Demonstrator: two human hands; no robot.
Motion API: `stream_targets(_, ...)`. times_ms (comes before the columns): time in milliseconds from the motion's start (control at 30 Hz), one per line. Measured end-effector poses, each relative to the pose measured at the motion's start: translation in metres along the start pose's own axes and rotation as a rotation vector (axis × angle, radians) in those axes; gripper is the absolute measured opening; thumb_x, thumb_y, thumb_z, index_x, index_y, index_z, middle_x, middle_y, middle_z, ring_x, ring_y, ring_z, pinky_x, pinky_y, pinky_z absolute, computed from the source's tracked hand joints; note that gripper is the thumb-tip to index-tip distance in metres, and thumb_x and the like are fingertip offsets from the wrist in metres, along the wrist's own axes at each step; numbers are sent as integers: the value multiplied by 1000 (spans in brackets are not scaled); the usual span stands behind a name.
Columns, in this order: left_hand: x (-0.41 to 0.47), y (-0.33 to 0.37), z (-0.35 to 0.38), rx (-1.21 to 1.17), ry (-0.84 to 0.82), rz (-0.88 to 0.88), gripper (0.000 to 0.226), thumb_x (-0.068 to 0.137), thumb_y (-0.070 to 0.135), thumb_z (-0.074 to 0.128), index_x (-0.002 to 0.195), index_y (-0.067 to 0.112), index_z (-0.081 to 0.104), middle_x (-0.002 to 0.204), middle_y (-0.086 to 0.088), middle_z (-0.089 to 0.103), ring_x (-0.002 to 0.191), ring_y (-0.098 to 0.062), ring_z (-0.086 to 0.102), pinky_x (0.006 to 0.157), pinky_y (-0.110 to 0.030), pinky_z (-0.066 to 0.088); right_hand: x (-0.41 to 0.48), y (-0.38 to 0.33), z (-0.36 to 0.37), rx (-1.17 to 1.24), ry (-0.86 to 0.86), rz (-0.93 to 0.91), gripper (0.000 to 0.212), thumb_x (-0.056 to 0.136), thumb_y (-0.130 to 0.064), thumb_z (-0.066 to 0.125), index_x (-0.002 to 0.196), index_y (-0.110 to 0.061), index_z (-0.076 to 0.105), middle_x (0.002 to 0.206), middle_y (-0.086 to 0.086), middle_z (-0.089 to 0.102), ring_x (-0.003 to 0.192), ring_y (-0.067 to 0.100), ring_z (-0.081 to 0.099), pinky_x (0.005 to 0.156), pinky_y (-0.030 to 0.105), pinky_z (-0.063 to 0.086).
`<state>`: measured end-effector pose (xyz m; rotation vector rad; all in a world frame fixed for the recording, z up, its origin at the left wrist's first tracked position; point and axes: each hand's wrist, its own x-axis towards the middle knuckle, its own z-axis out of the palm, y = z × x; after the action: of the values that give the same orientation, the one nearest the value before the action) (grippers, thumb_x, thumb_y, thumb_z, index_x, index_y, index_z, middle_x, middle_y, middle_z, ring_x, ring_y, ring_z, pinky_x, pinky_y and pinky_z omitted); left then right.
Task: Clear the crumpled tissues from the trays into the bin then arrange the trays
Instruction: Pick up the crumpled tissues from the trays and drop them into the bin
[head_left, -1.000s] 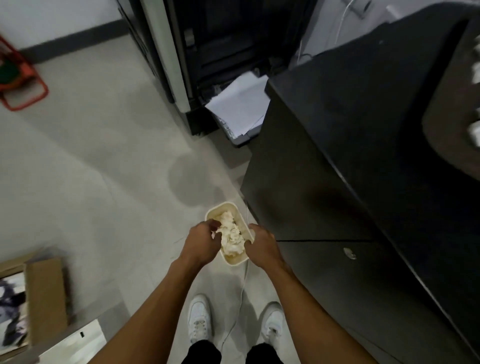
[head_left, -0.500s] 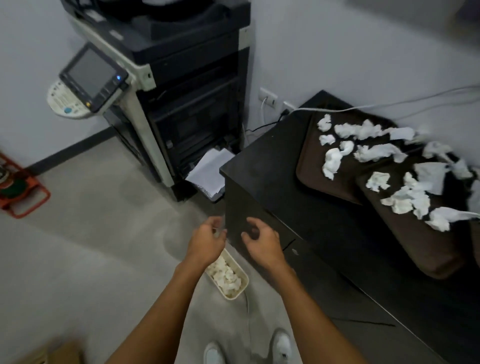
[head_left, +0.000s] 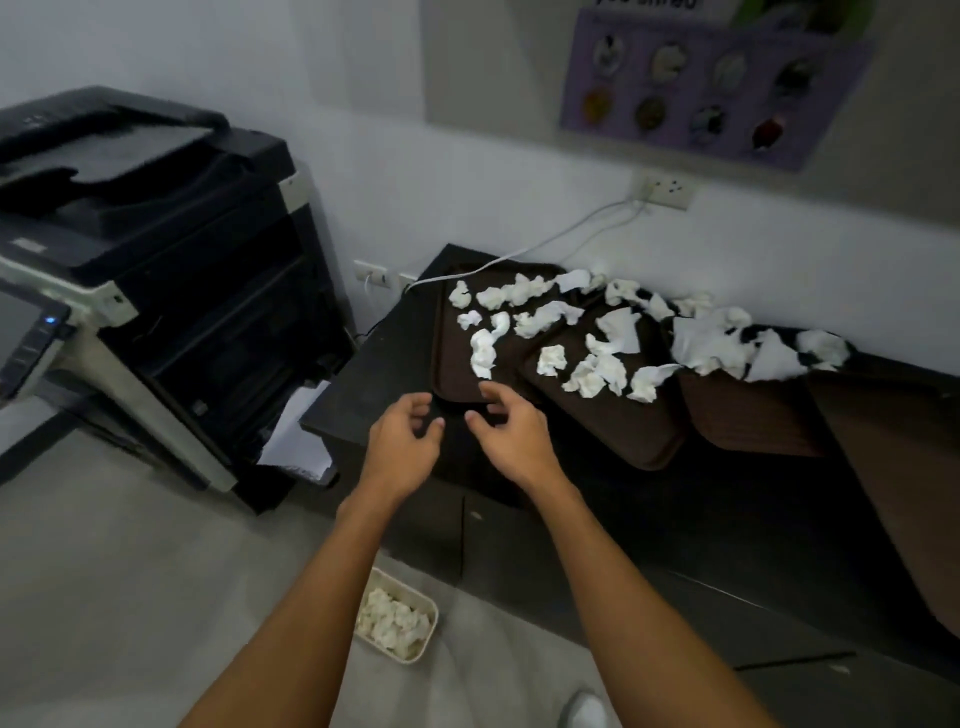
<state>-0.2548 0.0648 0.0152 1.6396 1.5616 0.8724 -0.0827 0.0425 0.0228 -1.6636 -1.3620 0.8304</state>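
Observation:
Several dark brown trays (head_left: 454, 364) overlap along the top of a black cabinet (head_left: 363, 395), strewn with crumpled white tissues (head_left: 602, 371). A small cream bin (head_left: 428, 621) on the floor below holds more tissues. My left hand (head_left: 402, 441) and my right hand (head_left: 511, 431) hover side by side over the cabinet's near left corner, just short of the leftmost tray. Both hold nothing, fingers loosely spread and slightly bent.
A large black photocopier (head_left: 156, 270) stands to the left, with white paper (head_left: 296, 441) sticking out low beside the cabinet. White cables (head_left: 524, 249) run from a wall socket (head_left: 667, 189) onto the cabinet. One white shoe (head_left: 587, 712) shows on the grey floor.
Both hands have left the bin on the floor and risen to the cabinet top. The view has lifted from the floor to the trays and wall.

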Motion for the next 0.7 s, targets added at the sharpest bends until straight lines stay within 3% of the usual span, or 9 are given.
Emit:
stream_targets(333, 24, 126, 118, -37, -149, 172, 38, 93, 27, 70, 130, 19, 63, 117, 5, 68, 102, -7, 66, 91, -24, 52, 8, 37, -157, 22, 274, 50, 48, 87, -34, 74, 133, -27, 63, 126, -16, 67, 110, 1, 62, 98, 27, 53)
stream_targets(700, 46, 234, 277, -76, -308, 267, 35, 95, 23, 69, 129, 20, 63, 117, 11, 67, 105, -3, 63, 91, -24, 54, 31, 112, -323, 19, 408, 131, 47, 89, -35, 74, 134, -27, 62, 126, -15, 66, 112, 2, 62, 101, 26, 51)
